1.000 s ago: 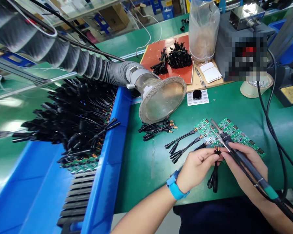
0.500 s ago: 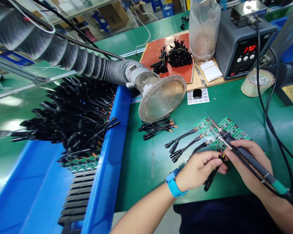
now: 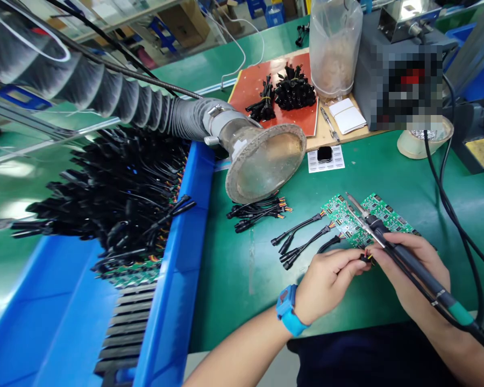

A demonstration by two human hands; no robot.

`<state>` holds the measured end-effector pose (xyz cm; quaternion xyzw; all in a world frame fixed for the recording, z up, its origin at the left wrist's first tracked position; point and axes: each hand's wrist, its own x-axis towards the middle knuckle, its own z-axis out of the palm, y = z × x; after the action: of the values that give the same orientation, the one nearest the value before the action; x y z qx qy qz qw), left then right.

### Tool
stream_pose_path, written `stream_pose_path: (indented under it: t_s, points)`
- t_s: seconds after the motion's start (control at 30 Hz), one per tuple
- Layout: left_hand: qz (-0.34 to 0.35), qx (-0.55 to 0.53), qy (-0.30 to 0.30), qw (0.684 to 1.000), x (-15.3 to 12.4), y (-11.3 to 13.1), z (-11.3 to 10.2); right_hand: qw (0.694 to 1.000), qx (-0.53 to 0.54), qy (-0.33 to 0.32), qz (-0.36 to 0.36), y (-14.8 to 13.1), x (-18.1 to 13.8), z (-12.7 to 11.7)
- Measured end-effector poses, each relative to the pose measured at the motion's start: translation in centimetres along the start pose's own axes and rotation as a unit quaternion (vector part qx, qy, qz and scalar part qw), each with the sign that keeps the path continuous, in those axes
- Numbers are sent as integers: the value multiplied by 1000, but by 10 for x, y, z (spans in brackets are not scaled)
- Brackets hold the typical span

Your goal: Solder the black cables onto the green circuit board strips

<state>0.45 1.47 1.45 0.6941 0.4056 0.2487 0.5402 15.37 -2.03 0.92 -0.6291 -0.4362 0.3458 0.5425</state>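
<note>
My left hand [image 3: 326, 279], with a blue watch at the wrist, pinches the wire end of a small black cable [image 3: 365, 258] at the near edge of a green circuit board panel [image 3: 361, 220]. My right hand [image 3: 411, 274] grips a soldering iron [image 3: 391, 247] like a pen, its tip raised over the board, and its fingertips meet the same cable end. Three black cables [image 3: 302, 236] lie with their ends on the board's left edge.
A fume extractor funnel [image 3: 266, 161] on a grey hose hangs over the green mat. A blue bin [image 3: 177, 258] full of black cables and boards stands at left. A loose cable bundle [image 3: 258, 210], a soldering station [image 3: 399, 80], a plastic bag [image 3: 333, 48] and a red mat [image 3: 254, 88] lie behind.
The black cable that hung down from my left hand's fingers is drawn up into them; only its end shows at the board's edge. Both hands stay close together.
</note>
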Motion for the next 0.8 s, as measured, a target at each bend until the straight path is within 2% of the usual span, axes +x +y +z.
stream_pose_path:
  t_s: [0.3,0.4,0.57,0.8]
  points:
    - [-12,6,34,999,-1,1,2,996,-45,-5,-70,1,-3,-1]
    - [-18,-10,34,999,0,3,2,999,-29,12,-37,-2,-3,2]
    - [-54,-102,26,993,0,8,2,993,109,-16,36,-5,-1,7]
    - [-103,-242,25,964,0,5,8,982,184,-8,45,-5,-2,13]
